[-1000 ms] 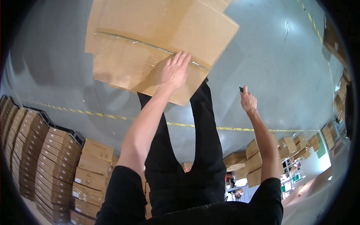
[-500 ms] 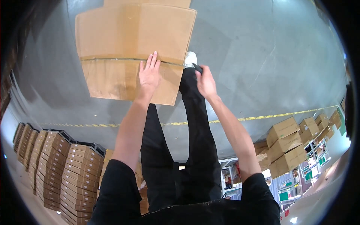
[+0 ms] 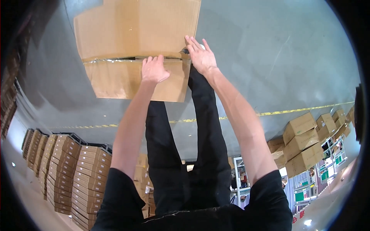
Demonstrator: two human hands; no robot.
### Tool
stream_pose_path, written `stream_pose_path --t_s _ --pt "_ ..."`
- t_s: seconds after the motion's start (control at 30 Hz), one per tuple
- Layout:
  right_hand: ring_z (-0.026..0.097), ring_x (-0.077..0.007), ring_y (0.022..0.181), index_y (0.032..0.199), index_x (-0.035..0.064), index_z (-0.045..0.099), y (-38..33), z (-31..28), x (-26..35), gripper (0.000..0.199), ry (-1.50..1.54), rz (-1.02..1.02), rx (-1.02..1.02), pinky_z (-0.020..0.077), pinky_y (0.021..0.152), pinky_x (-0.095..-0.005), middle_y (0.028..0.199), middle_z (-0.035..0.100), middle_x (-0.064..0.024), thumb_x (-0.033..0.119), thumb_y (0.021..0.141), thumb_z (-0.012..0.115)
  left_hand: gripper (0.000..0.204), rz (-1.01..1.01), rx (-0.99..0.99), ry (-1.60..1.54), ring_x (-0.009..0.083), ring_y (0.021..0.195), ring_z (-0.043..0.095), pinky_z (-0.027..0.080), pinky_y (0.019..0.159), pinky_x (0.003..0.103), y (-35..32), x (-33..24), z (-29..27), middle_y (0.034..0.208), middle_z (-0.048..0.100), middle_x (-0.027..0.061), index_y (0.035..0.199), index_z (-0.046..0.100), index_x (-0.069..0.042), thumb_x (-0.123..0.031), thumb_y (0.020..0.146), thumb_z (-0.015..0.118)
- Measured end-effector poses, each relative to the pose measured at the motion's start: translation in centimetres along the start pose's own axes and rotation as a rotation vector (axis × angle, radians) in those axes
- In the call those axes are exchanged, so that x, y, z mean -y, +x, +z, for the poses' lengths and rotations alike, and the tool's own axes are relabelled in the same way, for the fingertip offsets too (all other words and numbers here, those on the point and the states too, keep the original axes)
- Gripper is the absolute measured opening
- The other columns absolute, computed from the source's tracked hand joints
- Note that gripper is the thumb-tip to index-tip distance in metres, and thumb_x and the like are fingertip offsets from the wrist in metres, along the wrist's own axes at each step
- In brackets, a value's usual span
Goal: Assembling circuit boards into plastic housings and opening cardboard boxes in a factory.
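Note:
A brown cardboard box (image 3: 111, 32) lies beyond my feet, with a slit running across it between a long far panel and a near flap (image 3: 111, 79). Torn clear tape edges the slit, and a dark gap shows in it. My left hand (image 3: 154, 70) is closed over the near flap's edge, fingertips hooked at the slit. At the box's right edge, my right hand (image 3: 203, 57) reaches to the far panel, fingers stretched and spread. A small dark patch shows beside its fingers; whether that is the black tool seen earlier, I cannot tell.
Grey floor surrounds the box, with a yellow line (image 3: 277, 112) crossing it. Stacks of flat cartons (image 3: 90, 181) stand at lower left. Brown boxes (image 3: 304, 144) are piled at lower right beside metal racks (image 3: 304, 188). My black-trousered legs are below the box.
My right hand has moved up and left to the box edge, its fingers now spread. My left hand has gone from lying flat to gripping the flap edge. The slit has widened.

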State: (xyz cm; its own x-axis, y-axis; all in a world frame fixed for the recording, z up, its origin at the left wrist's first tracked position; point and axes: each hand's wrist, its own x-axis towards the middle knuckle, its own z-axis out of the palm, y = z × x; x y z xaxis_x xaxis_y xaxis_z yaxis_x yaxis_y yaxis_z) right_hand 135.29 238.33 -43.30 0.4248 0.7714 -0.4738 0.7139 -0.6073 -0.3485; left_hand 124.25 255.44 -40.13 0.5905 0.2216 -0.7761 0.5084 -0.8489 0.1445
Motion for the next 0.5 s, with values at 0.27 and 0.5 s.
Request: stream_pose_path --t_s 0.27,0.5 --pt "0.030 -0.0191 0.136 0.122 0.0075 0.045 -1.5 -0.6 -0.6 0.033 0.012 0.053 -0.079 0.0303 0.108 -0.0429 0.147 0.032 -0.0070 0.011 0.089 0.042 0.040 0.207 -0.185 -0.201 0.0277 0.090 0.061 0.045 0.078 0.040 -7.9 -0.1 -2.3 0.089 0.067 0.0095 0.075 0.072 -0.014 -0.053 0.072 0.067" --pt "0.054 -0.0398 0.103 0.111 0.0012 0.044 -3.9 -2.6 1.5 0.024 0.595 0.309 0.302 0.0456 0.085 -0.0471 0.111 0.053 -0.0218 0.017 0.093 0.045 0.038 -0.024 0.439 -0.015 0.0368 0.103 0.060 0.047 0.090 0.044 2.1 2.1 0.1 0.105 0.065 0.0175 0.101 0.068 -0.007 -0.029 0.083 0.042"
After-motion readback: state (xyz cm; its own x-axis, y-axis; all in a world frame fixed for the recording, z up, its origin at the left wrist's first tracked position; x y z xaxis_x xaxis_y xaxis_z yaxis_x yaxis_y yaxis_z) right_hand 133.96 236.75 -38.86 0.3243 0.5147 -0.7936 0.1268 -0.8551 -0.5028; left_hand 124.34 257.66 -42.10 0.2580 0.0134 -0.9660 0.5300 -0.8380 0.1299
